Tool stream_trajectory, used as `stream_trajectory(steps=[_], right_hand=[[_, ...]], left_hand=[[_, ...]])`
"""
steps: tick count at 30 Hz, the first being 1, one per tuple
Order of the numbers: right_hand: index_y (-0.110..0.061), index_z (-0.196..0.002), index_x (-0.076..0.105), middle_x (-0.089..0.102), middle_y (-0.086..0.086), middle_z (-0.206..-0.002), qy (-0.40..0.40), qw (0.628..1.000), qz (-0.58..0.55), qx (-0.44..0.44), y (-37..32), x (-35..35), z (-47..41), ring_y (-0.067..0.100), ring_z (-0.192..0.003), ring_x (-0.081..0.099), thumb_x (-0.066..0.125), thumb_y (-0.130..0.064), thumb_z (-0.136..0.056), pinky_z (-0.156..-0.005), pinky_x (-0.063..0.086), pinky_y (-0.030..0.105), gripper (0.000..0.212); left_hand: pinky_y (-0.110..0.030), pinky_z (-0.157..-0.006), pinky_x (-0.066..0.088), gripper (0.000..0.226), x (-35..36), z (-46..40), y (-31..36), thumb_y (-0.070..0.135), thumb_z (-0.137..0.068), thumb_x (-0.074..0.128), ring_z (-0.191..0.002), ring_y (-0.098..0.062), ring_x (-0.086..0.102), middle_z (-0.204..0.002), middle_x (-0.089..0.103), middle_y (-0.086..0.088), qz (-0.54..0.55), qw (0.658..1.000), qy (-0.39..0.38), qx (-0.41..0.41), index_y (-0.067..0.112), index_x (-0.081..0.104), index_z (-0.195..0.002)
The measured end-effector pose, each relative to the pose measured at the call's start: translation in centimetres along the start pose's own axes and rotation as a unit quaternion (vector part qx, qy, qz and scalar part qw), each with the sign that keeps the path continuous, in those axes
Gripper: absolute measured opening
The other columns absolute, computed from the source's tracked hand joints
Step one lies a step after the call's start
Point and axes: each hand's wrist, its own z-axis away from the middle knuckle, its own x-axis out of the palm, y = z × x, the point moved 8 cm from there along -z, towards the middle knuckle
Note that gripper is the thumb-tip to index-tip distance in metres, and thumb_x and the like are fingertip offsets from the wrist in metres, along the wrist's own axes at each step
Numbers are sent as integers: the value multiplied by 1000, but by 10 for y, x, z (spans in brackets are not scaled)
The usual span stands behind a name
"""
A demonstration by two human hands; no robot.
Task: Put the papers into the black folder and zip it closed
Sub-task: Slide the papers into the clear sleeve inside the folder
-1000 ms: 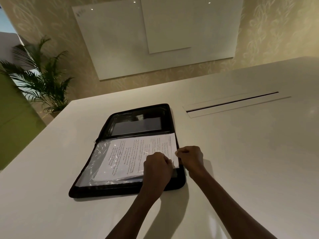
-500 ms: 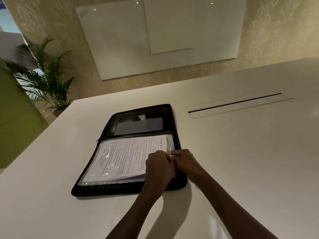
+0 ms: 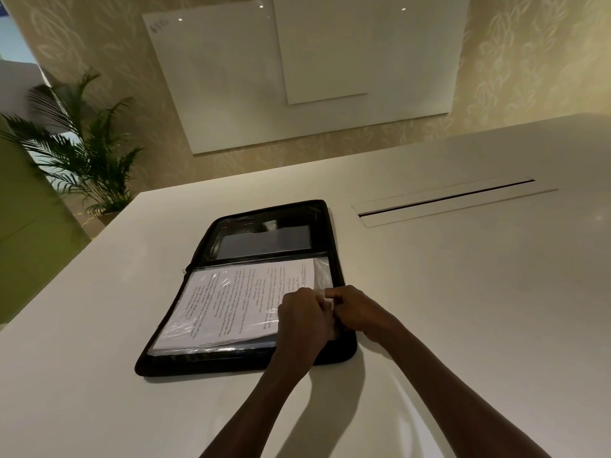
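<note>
So the white bench (image 3: 463,292) took up most of the view, with one black folder (image 3: 231,361) lying open flat on it around 11 o'clock from where the person stood. One stack of papers (image 3: 231,302) sat in the near half, mostly under a clear plastic sleeve (image 3: 322,276); couldn't count the sheets. Both hands met at the sleeve's right edge, around 3 o'clock on the folder. The left hand (image 3: 302,320) was curled, knuckles up, and the right hand (image 3: 355,310) was pinching the plastic edge.

My guess: paper is light and floppy, the plastic slick and clingy, so hold the sleeve's open edge and slide sheets in flat. The folder looked padded, stiff enough to close by its far cover. Zip still undone.
</note>
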Motion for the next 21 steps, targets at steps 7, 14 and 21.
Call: stream_trajectory(steps=[7, 14, 21], right_hand=[[-22, -133, 58, 64, -3, -77, -39, 999, 24, -16, -8, 3, 5, 9, -60, 57, 47, 10, -88, -46, 43, 14, 56], [-15, -85, 73, 68, -3, -70, -23, 999, 15, -34, 2, 1, 16, 7, -58, 62, 68, -1, -79, -52, 47, 17, 16], [-16, -78, 77, 71, -9, -66, 1, 999, -27, -31, 10, 3, 30, 1, -50, 60, 73, -12, -82, -49, 45, 12, 7]], left_hand=[[-19, -73, 47, 24, 4, -2, -4, 26, -96, 55, -83, -14, 68, -93, 74, -5, 2, 1000, -15, -8, 11, 73, -101], [-13, -55, 39, 24, 2, -3, -12, 28, -91, 62, -59, -8, 56, -73, 71, -3, 33, 999, -34, -8, 9, 75, -83], [-20, -59, 48, 34, -5, -12, -35, 36, -91, 62, -59, -10, 64, -64, 69, 2, 52, 999, -3, -9, 12, 67, -68]])
